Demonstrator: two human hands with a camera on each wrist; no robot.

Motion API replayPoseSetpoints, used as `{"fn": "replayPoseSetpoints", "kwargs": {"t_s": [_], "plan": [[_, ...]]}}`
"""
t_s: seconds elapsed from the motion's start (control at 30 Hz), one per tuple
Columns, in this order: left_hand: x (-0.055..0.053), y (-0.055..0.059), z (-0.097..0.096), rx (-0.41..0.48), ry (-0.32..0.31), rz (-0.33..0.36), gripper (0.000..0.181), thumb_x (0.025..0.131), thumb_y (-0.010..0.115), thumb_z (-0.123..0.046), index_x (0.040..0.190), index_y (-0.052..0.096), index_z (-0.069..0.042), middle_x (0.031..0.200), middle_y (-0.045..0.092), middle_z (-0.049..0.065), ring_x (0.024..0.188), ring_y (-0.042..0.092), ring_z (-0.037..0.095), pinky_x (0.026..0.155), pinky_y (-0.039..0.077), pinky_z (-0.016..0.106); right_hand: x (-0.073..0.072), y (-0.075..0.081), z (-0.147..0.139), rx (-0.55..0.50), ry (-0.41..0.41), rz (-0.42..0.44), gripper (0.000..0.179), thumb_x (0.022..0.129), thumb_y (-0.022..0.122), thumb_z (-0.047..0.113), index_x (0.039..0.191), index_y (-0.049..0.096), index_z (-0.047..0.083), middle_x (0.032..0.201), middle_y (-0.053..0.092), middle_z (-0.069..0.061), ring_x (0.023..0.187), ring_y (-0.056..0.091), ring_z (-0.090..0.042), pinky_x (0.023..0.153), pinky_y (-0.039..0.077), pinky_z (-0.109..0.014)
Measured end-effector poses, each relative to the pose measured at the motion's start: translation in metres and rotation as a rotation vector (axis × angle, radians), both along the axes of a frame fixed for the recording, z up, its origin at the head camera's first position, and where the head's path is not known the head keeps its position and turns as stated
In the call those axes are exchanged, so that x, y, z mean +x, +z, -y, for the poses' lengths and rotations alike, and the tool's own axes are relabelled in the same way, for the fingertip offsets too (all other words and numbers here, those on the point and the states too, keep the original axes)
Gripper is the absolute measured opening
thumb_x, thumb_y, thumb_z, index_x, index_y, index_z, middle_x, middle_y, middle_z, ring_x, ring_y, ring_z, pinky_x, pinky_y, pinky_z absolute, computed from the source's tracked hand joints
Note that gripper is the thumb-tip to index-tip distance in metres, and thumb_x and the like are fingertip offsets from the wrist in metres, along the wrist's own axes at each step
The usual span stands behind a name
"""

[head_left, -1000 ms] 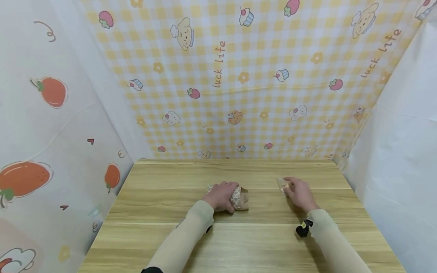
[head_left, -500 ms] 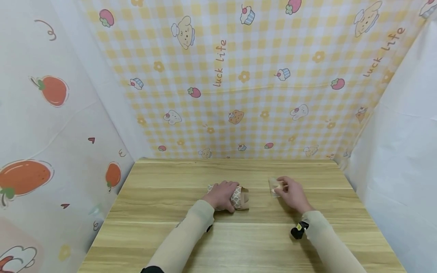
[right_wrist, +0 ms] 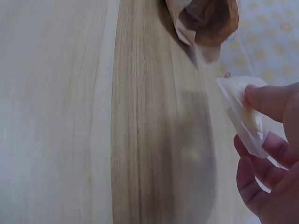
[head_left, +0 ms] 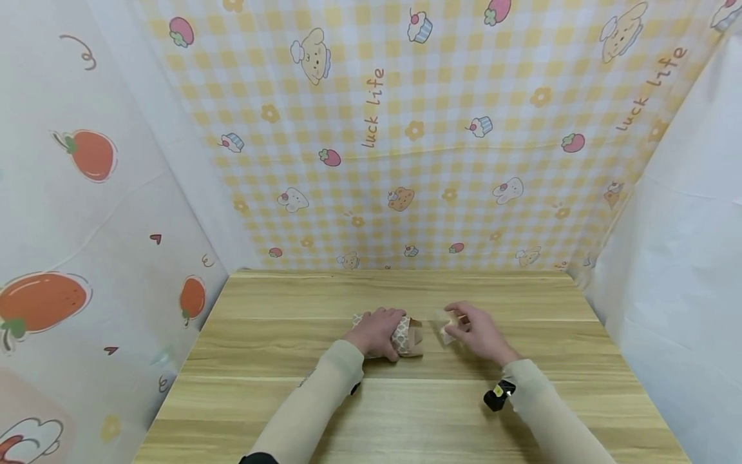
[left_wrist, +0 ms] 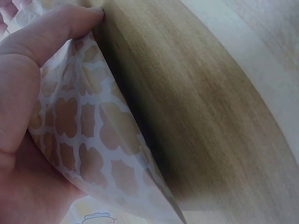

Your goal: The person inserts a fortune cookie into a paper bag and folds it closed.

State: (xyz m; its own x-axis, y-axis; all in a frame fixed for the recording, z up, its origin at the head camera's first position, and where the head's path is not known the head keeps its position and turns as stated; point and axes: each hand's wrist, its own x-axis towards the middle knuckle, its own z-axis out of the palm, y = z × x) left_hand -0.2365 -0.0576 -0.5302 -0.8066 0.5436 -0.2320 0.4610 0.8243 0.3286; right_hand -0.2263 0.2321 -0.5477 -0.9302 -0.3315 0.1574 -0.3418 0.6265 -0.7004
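Observation:
A paper bag (head_left: 401, 335) with a white lattice pattern lies on its side on the wooden table, its brown mouth facing right. My left hand (head_left: 377, 332) grips it from above, thumb along the near side; the left wrist view shows the patterned paper (left_wrist: 88, 126) inside the curve of that hand (left_wrist: 28, 79). Just right of the bag's mouth, my right hand (head_left: 478, 332) pinches a small translucent packet (head_left: 446, 327). Something pale yellowish shows through the packet (right_wrist: 243, 112) in the right wrist view, but its kind is unclear. The bag's opening (right_wrist: 205, 18) appears beyond it, apart from the packet.
The wooden table (head_left: 278, 399) reaches back to a yellow checked cloth (head_left: 440, 103). White sheets hang on both sides, the left one (head_left: 133, 212) printed with red fruit.
My right hand has carried the packet leftward, closer to the bag's mouth. The left hand and the bag have stayed in place.

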Motion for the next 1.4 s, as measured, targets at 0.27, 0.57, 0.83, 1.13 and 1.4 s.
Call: {"fn": "replayPoseSetpoints", "kwargs": {"t_s": [0.27,0.57,0.83,1.13,1.4], "plan": [[0.000,0.000,0.000,-0.013,0.001,0.006,0.104,0.078,0.093,-0.035,0.162,0.036,-0.017,0.163,0.045,0.001,0.149,0.041,0.028,0.121,0.031,0.063,0.002,0.003,0.016,0.014,0.122,-0.028,0.043,0.096,0.078,0.016,0.136,0.066,0.007,0.121,0.071,-0.009,0.093,0.067,-0.015,0.079,0.059,-0.034],[-0.003,-0.004,0.000,0.004,0.004,0.014,0.104,0.076,0.094,-0.033,0.161,0.036,-0.018,0.162,0.045,0.000,0.148,0.041,0.027,0.121,0.030,0.064,0.004,0.005,0.026,0.007,0.194,0.041,0.046,0.097,0.076,0.020,0.141,0.064,0.009,0.125,0.071,-0.005,0.100,0.066,-0.017,0.078,0.057,-0.028],[-0.003,-0.005,0.000,-0.002,0.002,0.006,0.105,0.075,0.094,-0.033,0.162,0.036,-0.017,0.162,0.046,0.000,0.147,0.042,0.027,0.120,0.031,0.063,0.003,0.004,0.033,0.009,0.194,0.034,0.037,0.095,0.080,0.020,0.127,0.064,0.009,0.119,0.071,-0.006,0.106,0.067,-0.024,0.091,0.058,-0.043],[-0.004,-0.006,0.000,-0.003,-0.005,0.005,0.104,0.075,0.094,-0.033,0.161,0.037,-0.018,0.161,0.046,0.000,0.147,0.042,0.027,0.120,0.031,0.064,-0.004,0.002,0.045,0.016,0.170,-0.017,0.025,0.091,0.083,0.019,0.109,0.067,0.013,0.109,0.073,-0.001,0.096,0.066,-0.017,0.085,0.057,-0.037],[-0.004,-0.008,0.000,-0.014,-0.011,-0.012,0.105,0.074,0.093,-0.035,0.161,0.037,-0.019,0.160,0.047,0.000,0.145,0.043,0.028,0.119,0.033,0.064,-0.003,-0.007,0.063,-0.056,0.034,-0.031,0.022,0.087,0.087,0.016,0.093,0.067,0.012,0.089,0.072,0.001,0.073,0.063,-0.006,0.065,0.055,-0.025]]}}
